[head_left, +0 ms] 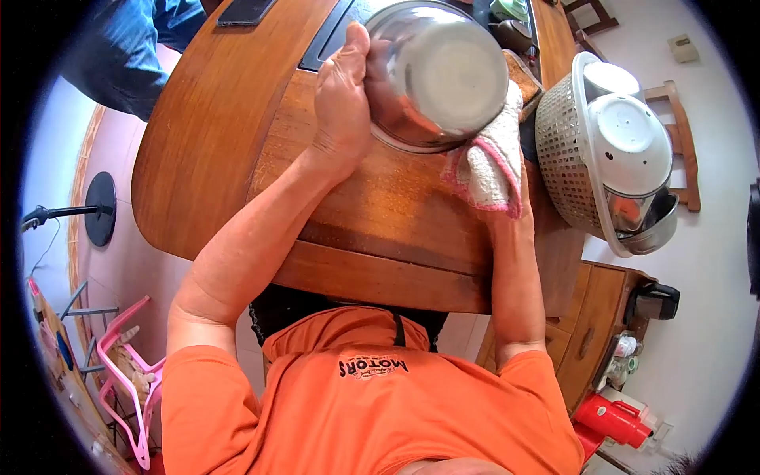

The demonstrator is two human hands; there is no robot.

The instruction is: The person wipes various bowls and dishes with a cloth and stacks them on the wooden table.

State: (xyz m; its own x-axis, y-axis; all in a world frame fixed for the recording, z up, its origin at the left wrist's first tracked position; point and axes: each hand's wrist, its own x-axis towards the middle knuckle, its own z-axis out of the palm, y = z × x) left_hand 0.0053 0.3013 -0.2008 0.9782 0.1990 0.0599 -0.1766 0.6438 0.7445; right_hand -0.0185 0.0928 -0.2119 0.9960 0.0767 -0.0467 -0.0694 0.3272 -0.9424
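A shiny steel pot (447, 75) is held up over the wooden table, tilted with its round base toward me. My left hand (344, 103) grips its left side, thumb pointing up along the wall. At the right side of the pot, my right hand (516, 107) is mostly hidden behind a white cloth with a pink edge (495, 162). The cloth is bunched in that hand, lies against the pot's lower right wall and hangs down over the wrist.
A plastic basket (558, 127) with upturned bowls (625, 131) stands at the table's right edge. Behind the pot is a dark tray (321, 51). A phone (245, 11) lies on the wooden table (214, 103) at far left. A person's jeans-clad leg (119, 59) is beyond.
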